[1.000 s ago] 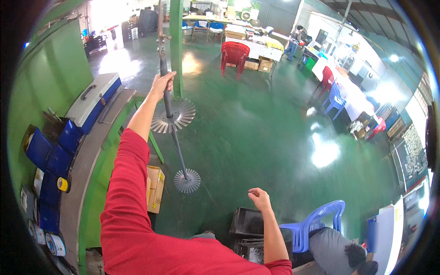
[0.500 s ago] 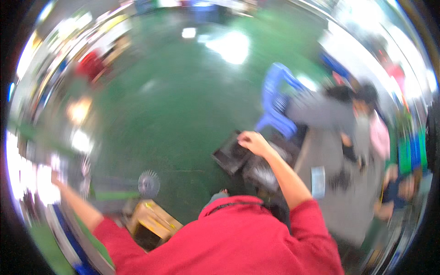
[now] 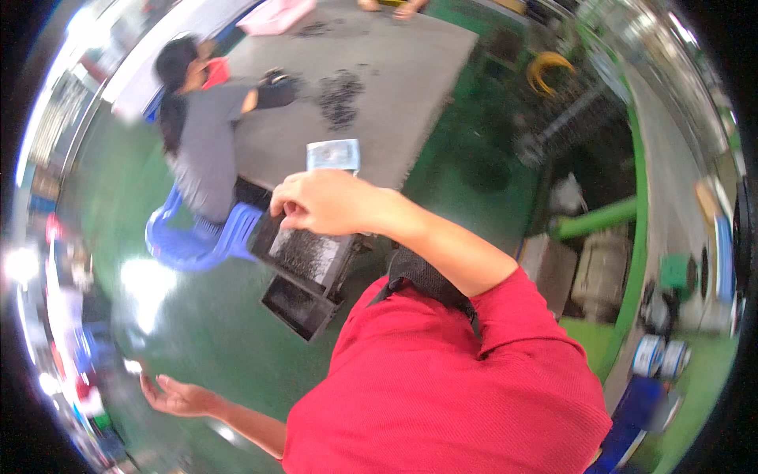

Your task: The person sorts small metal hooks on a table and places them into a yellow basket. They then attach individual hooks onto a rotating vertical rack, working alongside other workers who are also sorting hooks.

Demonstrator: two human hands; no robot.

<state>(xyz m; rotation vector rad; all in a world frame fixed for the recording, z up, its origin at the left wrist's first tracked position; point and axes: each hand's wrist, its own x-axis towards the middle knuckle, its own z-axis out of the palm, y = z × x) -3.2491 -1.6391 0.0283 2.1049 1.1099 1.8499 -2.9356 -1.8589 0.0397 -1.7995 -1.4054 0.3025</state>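
My right hand (image 3: 328, 204) is over a black tray, fingers curled and thumb tucked in; anything within them is hidden. That tray (image 3: 341, 261) contains dark, fine pieces and some lighter ones. Just below it sits another dark tray (image 3: 320, 316), low over the floor. Off to the left, over the green floor, my left hand (image 3: 178, 396) hangs out with fingers apart and nothing visible in it. A pale blue sheet or packet (image 3: 332, 153) lies on the grey table's near end, just beyond my right hand.
The grey table (image 3: 410, 71) stretches ahead, bearing a pile of small black pieces (image 3: 341, 96) and a pink tray (image 3: 276, 16). A person in grey (image 3: 207, 134) sits on a blue plastic chair (image 3: 178, 237) at its left. Green-framed machinery (image 3: 632, 261) stands at the right.
My view has swung right, bringing the table and green machinery across to the left and into sight. Both arms remain outstretched; my right hand is still by the dark trays.
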